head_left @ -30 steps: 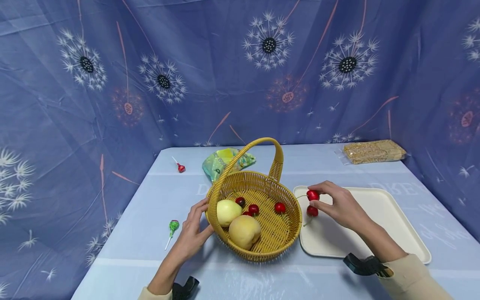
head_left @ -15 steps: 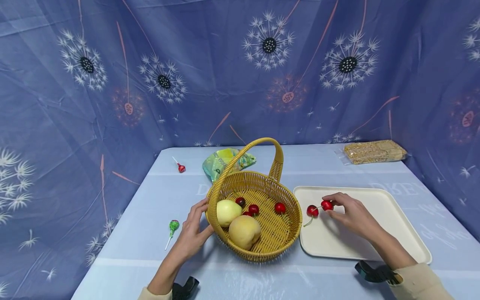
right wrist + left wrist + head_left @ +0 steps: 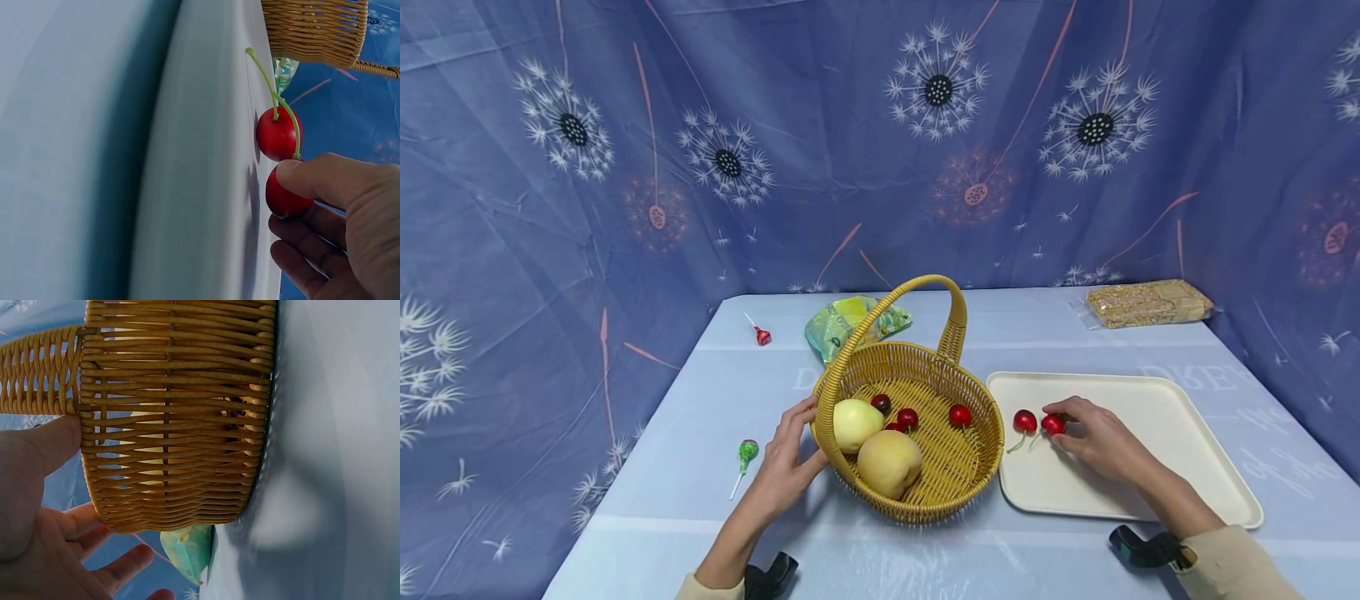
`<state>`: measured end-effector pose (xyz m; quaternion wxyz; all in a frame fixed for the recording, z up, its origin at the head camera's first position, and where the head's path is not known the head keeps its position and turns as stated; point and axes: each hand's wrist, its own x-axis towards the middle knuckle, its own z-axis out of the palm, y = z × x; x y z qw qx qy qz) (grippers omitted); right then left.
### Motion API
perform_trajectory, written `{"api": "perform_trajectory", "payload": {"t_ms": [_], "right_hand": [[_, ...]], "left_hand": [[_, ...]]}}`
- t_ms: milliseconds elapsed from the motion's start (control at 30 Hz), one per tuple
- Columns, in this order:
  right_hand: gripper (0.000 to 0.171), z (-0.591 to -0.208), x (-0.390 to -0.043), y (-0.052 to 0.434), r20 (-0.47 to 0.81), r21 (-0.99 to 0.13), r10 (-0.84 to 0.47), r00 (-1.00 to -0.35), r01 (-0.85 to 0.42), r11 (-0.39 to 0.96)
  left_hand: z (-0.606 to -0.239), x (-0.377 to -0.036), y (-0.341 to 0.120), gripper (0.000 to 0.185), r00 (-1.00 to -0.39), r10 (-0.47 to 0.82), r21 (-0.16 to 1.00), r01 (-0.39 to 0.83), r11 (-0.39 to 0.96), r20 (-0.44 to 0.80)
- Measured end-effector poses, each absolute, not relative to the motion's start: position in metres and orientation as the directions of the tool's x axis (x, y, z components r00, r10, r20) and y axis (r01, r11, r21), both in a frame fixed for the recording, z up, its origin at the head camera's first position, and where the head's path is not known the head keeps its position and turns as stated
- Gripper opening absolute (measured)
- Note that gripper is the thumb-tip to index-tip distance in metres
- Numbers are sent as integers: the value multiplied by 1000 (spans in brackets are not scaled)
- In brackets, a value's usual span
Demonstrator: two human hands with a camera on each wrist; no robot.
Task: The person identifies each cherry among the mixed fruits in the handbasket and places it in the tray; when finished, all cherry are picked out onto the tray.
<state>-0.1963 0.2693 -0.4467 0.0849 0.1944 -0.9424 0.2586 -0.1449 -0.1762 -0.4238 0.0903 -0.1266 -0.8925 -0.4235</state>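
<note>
My right hand (image 3: 1097, 437) pinches a red cherry (image 3: 287, 195) between thumb and fingers, low over the cream tray (image 3: 1180, 433). Just left of it on the tray lies another cherry (image 3: 1025, 422) with a green stem. At the rim of the yellow wicker basket (image 3: 958, 492), my left hand (image 3: 786, 467) grips the left side, thumb near the handle's foot in the left wrist view. Inside the basket are a pale yellow-green fruit (image 3: 856, 426), a peach-like yellow fruit (image 3: 889, 464) and several cherries (image 3: 959, 416).
Left of the basket lies a green lollipop (image 3: 747, 452); a red lollipop (image 3: 762, 336) is farther back. Behind the basket sits a green and yellow packet (image 3: 842, 321). A clear-wrapped grain bar pack (image 3: 1150, 303) rests at the table's back right.
My right hand has carried its cherry rightward from beside the basket, then lowered it toward the tray, beside the other cherry. The left hand and basket have stayed put.
</note>
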Motion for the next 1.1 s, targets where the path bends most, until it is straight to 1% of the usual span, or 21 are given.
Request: {"api": "perform_trajectory", "payload": {"t_ms": [333,667,767,933,1100], "right_hand": [[43,-450,-199,269,253,-414,-353,-901,-430,802],[47,-444,-197,269,233,-414,-349,-907,-418,809],[47,-439,-196,270,252,-410,-349,-903,-426,806],[44,-430,-196,269,311,-374,-357,-881,-459,806],[44,-414,-196,262,340,-358,-371,-864,-484,799]], "left_hand": [[-424,-145,-176,53,-954,146,737,296,608,262],[-423,-145,-176,54,-957,142,742,286,606,253],[-423,-145,-176,54,-958,142,743,284,606,251],[-423,-144,-176,53,-958,141,742,282,608,249],[-424,-145,-176,54,-959,142,742,281,608,247]]}}
